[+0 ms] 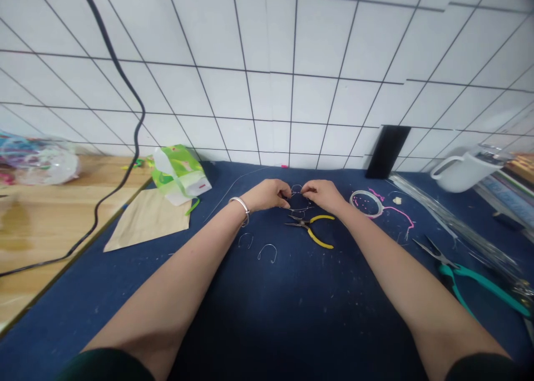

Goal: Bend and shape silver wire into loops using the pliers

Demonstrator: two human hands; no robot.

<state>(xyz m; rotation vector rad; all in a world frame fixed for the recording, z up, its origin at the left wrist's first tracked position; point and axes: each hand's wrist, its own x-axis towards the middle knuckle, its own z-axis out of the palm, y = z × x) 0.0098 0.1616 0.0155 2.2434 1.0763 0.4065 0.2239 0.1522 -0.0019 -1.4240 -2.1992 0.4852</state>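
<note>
My left hand (pixel 269 194), with a silver bangle (pixel 245 208) at its wrist, and my right hand (pixel 323 194) face each other close above the blue table surface. Both have fingers bent in a pinch at a thin bent wire (pixel 296 192) that spans the small gap between them. Its ends are hidden in the fingertips. More thin wire pieces (pixel 299 210) lie just below the hands. Small yellow-handled pliers (pixel 306 224) rest there with jaws pointing left. Nearer to me lie two curved wire pieces, one hook-shaped wire (pixel 273 247) and a fainter wire arch (pixel 246 236).
Right of my right hand sits a round white-rimmed dish (pixel 367 204) with pink bits, beside a pink strand (pixel 403 211). Teal-handled pliers (pixel 479 278), wire bundles (pixel 446 208) and a white mug (pixel 456 174) stand farther right. At left are a green packet (pixel 177 169) and brown paper (pixel 150 219).
</note>
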